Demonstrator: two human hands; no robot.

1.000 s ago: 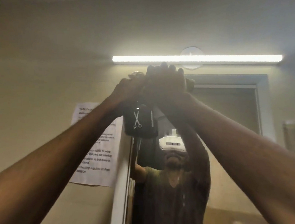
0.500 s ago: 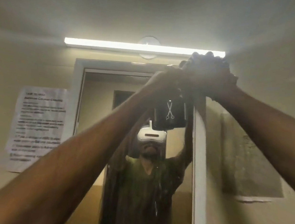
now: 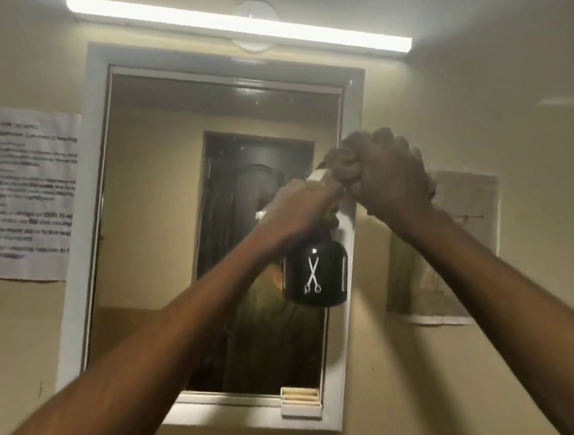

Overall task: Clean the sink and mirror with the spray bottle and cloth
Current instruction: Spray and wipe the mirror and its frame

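- Head view, looking straight at the mirror (image 3: 162, 214), white frame, on a beige wall. Both arms are raised in front of it.
- Left hand (image 3: 296, 211) is wrapped round the neck of the bottle (image 3: 315, 274), up by the white spray head. The bottle is black with a white scissors logo and hangs upright in front of the mirror's right side, over the frame edge.
- Right hand (image 3: 388, 177) sits just above and right of the left one, fingers curled tight round a bunched brownish cloth (image 3: 341, 166). The cloth is at the mirror's right frame, about upper-middle height; can't tell if it's actually touching the surface.
- The two hands are just beside each other, pretty much touching at the spray head.
- Light bar (image 3: 239, 24) is lit above the mirror.
- A printed sheet (image 3: 30, 193) is stuck to the wall left of the mirror, text too blurry to read. A picture (image 3: 446, 264) hangs on the right, partly behind the right arm.
- Small white box (image 3: 300, 403) sits on the mirror's bottom ledge, right corner.
- Sink isn't in shot.
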